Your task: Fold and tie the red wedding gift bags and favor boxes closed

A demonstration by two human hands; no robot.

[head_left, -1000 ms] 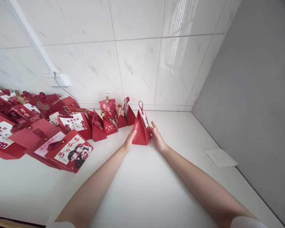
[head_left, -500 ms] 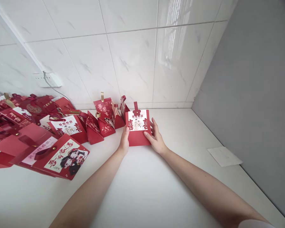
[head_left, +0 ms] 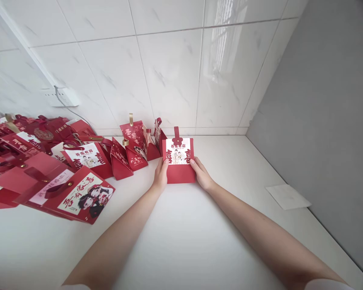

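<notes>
A white tabletop stretches beneath a marbled white tile wall, bordered on the right by a plain grey panel. Across the left of the tabletop spreads a crowded pile of red gift boxes, overlapping one another, many with ribbon handles and printed cards. At the near right edge of the pile, a box printed with a cartoon couple leans beside its neighbors. Smaller peaked red boxes stand in a cluster near the foot of the wall, one topped by a gold loop. Right of that cluster, a red box with a white label and a dark red strap stands upright on the tabletop, its printed front facing the camera. The left hand and right hand are apart, pressed to its opposite sides, thumbs at the front edges. A white socket with a grey cable is mounted on the wall, upper left, while a flat white square lies at right, beside the grey panel.
</notes>
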